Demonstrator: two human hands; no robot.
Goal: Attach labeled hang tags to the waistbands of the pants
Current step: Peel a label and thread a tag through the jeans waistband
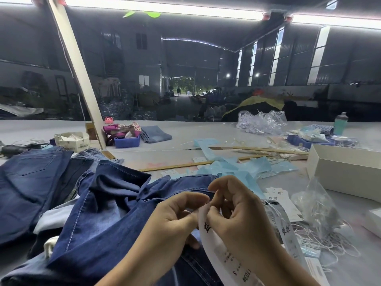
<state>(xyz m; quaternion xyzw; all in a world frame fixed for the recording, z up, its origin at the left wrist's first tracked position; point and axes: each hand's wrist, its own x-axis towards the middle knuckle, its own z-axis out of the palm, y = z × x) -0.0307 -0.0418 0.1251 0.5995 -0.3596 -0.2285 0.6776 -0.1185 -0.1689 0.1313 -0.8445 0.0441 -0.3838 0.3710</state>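
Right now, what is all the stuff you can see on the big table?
jeans: several pairs, dark blue, piled at the near left
folded jeans: one, light blue, far middle
hang tag: one, white with black print, held in both hands
loose tags: a few, white, right of the hands
blue paper pieces: many, pale blue, middle
wooden rulers: two, tan, middle
blue bin: one, far left
white box: one, right
bottle: one, teal, far right
left hand: pinching the tag's top
right hand: pinching the tag's top
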